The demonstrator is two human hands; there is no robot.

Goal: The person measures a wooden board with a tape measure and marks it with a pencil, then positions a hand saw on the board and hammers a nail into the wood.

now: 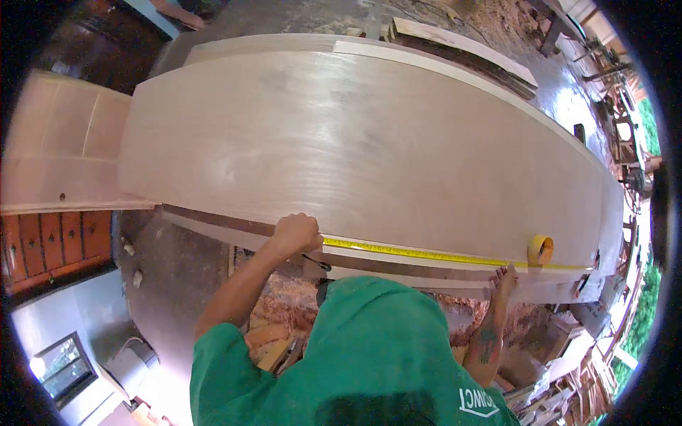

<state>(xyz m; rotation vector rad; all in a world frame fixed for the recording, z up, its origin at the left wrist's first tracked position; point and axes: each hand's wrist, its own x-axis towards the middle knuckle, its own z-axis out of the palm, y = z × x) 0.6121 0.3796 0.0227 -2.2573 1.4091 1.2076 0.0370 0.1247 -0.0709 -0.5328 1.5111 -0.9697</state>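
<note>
A long, pale wooden panel (398, 142) lies flat in front of me. Along its near edge stretches a yellow tape measure blade (419, 253), running from my left hand to near the panel's right end. My left hand (297, 233) is closed in a fist at the blade's left end; the case is hidden, and a black strap (317, 263) hangs below the hand. Farther right, my right hand (504, 278) has its fingers curled at the blade by the near edge. Just beyond that hand, a yellow tape roll (540, 250) stands on the panel.
Stacked boards (462, 55) lie behind the panel. At left is another light wooden panel (67, 142), with a reddish-brown slatted piece (60, 245) below it. Wood scraps (568, 355) are piled at lower right. Sawdust covers parts of the floor.
</note>
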